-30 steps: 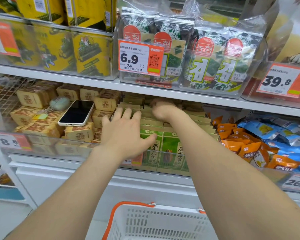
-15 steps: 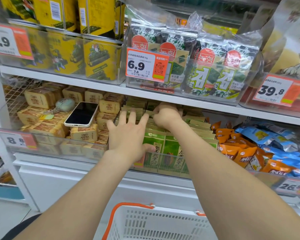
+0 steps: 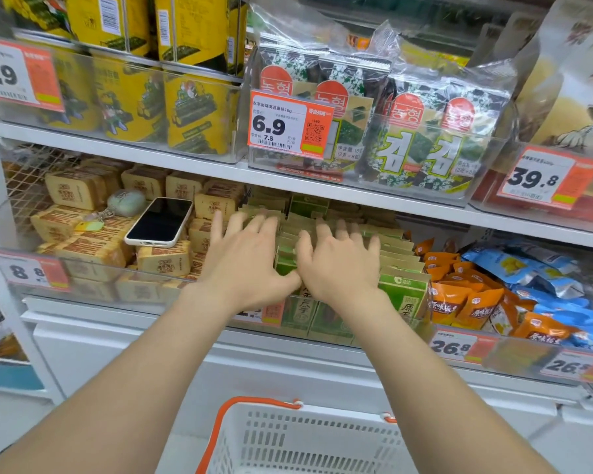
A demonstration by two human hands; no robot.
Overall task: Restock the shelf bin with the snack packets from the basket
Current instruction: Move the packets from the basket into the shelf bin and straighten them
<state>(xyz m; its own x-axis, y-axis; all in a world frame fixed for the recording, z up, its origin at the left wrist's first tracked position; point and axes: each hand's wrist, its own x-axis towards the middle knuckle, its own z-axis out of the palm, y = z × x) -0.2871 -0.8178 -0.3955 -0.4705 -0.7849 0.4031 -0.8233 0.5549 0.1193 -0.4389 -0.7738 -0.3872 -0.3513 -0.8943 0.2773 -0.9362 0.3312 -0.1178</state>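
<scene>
Green snack packets sit packed upright in the clear shelf bin. Left hand and right hand lie flat on them, fingers spread, gripping nothing. They look light, crinkly, slippery; pinching a top edge seems best. Basket sits below.

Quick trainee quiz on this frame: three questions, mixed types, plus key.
1. True or false: the left hand and right hand both lie flat on the green packets.
2. The phone lies on: A) tan packets B) orange packets C) blue packets.
3. Fill in: the basket handle is ___.
Key: 1 true; 2 A; 3 orange.
</scene>
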